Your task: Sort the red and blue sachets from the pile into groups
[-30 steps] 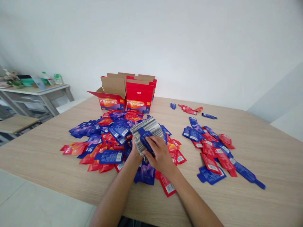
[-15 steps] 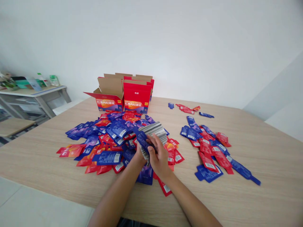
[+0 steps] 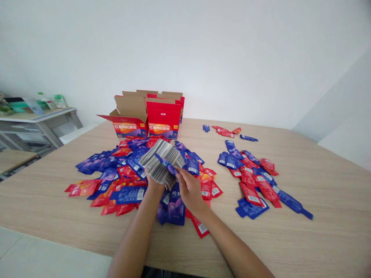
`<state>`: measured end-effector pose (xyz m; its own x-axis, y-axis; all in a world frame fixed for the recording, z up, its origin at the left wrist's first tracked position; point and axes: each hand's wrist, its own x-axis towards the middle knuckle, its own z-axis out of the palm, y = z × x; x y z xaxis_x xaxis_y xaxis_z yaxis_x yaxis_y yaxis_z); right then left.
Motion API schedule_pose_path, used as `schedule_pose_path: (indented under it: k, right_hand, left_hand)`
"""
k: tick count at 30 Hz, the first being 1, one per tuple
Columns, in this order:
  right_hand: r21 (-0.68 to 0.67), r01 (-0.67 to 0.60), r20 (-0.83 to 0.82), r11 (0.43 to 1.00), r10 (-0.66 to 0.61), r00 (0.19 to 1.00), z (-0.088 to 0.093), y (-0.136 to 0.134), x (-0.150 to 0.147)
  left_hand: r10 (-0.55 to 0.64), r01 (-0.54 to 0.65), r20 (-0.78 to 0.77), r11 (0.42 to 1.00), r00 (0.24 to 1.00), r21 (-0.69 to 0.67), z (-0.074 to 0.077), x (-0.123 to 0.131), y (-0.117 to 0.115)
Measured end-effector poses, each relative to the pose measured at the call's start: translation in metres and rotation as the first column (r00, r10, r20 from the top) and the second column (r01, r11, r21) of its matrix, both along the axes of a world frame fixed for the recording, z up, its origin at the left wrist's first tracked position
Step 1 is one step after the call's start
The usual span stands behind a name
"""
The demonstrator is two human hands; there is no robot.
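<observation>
Your hands, head view: right hand [image 3: 179, 174] pinched on a blue pouch [image 3: 167, 164], left hand [image 3: 153, 183] under a striped cloth [image 3: 157, 167].
Left fingers are largely hidden; their closure cannot be told. The pouch is in front of the cloth, above the desk [image 3: 304, 245]; contact is unclear. Advisable: pinch the near end only and back the cloth firmly with your left palm. The pouch's long axis runs obliquely, its narrow end pointing upper left, away from your right hand.
</observation>
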<state>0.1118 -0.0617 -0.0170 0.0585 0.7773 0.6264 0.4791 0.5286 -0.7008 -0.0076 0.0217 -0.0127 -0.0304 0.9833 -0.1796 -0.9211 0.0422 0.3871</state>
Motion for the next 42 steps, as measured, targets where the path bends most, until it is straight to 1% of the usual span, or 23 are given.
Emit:
schedule_pose_path:
  k: [2,3,5,8,10,12,14,16,17,19,21,22,23,24,25,26,27,28,29,31,34,39,42]
  right_hand:
    - [-0.059,0.151,-0.07,0.987,-0.155,0.985,-0.001,0.009,0.009]
    - [-0.094,0.207,-0.091,0.974,-0.216,0.972,-0.002,0.014,0.015]
    - [-0.169,0.268,-0.093,0.949,-0.286,0.954,-0.007,0.026,0.027]
    - [-0.25,0.296,-0.044,0.922,-0.316,0.948,-0.017,0.039,0.04]
    - [-0.261,0.303,-0.008,0.916,-0.316,0.949,-0.023,0.043,0.042]
    - [-0.268,0.299,0.046,0.916,-0.298,0.954,-0.026,0.044,0.04]
    - [-0.279,0.28,0.121,0.919,-0.255,0.959,-0.025,0.042,0.038]
    - [-0.291,0.28,0.205,0.915,-0.226,0.952,-0.019,0.041,0.042]
    - [-0.294,0.301,0.247,0.907,-0.232,0.941,-0.015,0.041,0.048]
    - [-0.295,0.39,0.325,0.872,-0.292,0.899,-0.005,0.04,0.068]
    - [-0.296,0.523,0.392,0.799,-0.397,0.83,0.002,0.037,0.096]
    - [-0.295,0.593,0.418,0.75,-0.457,0.785,0.004,0.034,0.112]
    - [-0.303,0.668,0.451,0.679,-0.516,0.728,0.005,0.032,0.128]
    - [-0.32,0.739,0.49,0.593,-0.564,0.664,0.004,0.029,0.143]
    - [-0.349,0.808,0.546,0.475,-0.598,0.587,0.001,0.027,0.157]
    - [-0.388,0.865,0.635,0.318,-0.588,0.501,-0.003,0.026,0.169]
    - [-0.406,0.886,0.678,0.224,-0.577,0.456,-0.007,0.025,0.179]
    - [-0.417,0.896,0.714,0.156,-0.554,0.429,-0.012,0.025,0.187]
    - [-0.422,0.898,0.734,0.127,-0.533,0.421,-0.016,0.026,0.192]
    - [-0.417,0.898,0.748,0.141,-0.507,0.428,-0.023,0.029,0.196]
    - [-0.406,0.897,0.773,0.176,-0.458,0.44,-0.026,0.033,0.195]
    - [-0.408,0.869,0.766,0.28,-0.413,0.492,-0.018,0.032,0.195]
    - [-0.413,0.858,0.743,0.304,-0.432,0.511,-0.009,0.027,0.2]
  left_hand:
    - [0.073,-0.072,-0.016,0.997,0.997,0.015,0.001,-0.004,0.002]
    - [0.096,-0.096,-0.012,0.995,0.995,0.02,0.001,-0.006,0.002]
    - [0.112,-0.112,0.013,0.993,0.994,0.044,0.003,-0.01,0.002]
    - [0.098,-0.099,0.021,0.992,0.995,0.075,0.009,-0.017,0.003]
    - [0.12,-0.119,-0.004,0.989,0.993,0.09,0.016,-0.022,0.002]
    - [0.137,-0.135,-0.022,0.988,0.99,0.074,0.022,-0.024,-0.001]
    - [0.086,-0.085,-0.022,0.996,0.996,0.019,0.026,-0.021,-0.008]
    - [-0.028,0.028,-0.002,0.997,1.0,-0.068,0.027,-0.013,-0.017]
    - [-0.099,0.1,0.013,0.988,0.995,-0.115,0.026,-0.007,-0.021]
    - [-0.242,0.245,0.04,0.951,0.969,-0.188,0.022,0.007,-0.029]
    - [-0.372,0.374,0.048,0.906,0.927,-0.199,0.016,0.02,-0.034]
    - [-0.434,0.435,0.047,0.881,0.899,-0.183,0.013,0.025,-0.036]
    - [-0.492,0.492,0.044,0.855,0.87,-0.162,0.011,0.029,-0.038]
    - [-0.538,0.538,0.043,0.831,0.842,-0.142,0.009,0.032,-0.039]
    - [-0.569,0.57,0.042,0.812,0.821,-0.129,0.008,0.034,-0.04]
    - [-0.588,0.589,0.043,0.8,0.808,-0.12,0.007,0.035,-0.041]
    - [-0.597,0.598,0.048,0.794,0.801,-0.108,0.007,0.036,-0.041]
    - [-0.598,0.601,0.054,0.794,0.799,-0.095,0.008,0.036,-0.041]
    - [-0.597,0.601,0.064,0.796,0.799,-0.078,0.009,0.036,-0.042]
    - [-0.595,0.6,0.089,0.799,0.799,-0.046,0.011,0.037,-0.041]
    - [-0.571,0.58,0.127,0.814,0.811,-0.043,0.012,0.038,-0.04]
    - [-0.454,0.471,0.157,0.877,0.877,-0.096,0.009,0.042,-0.039]
    - [-0.451,0.468,0.14,0.874,0.881,-0.131,0.009,0.044,-0.042]
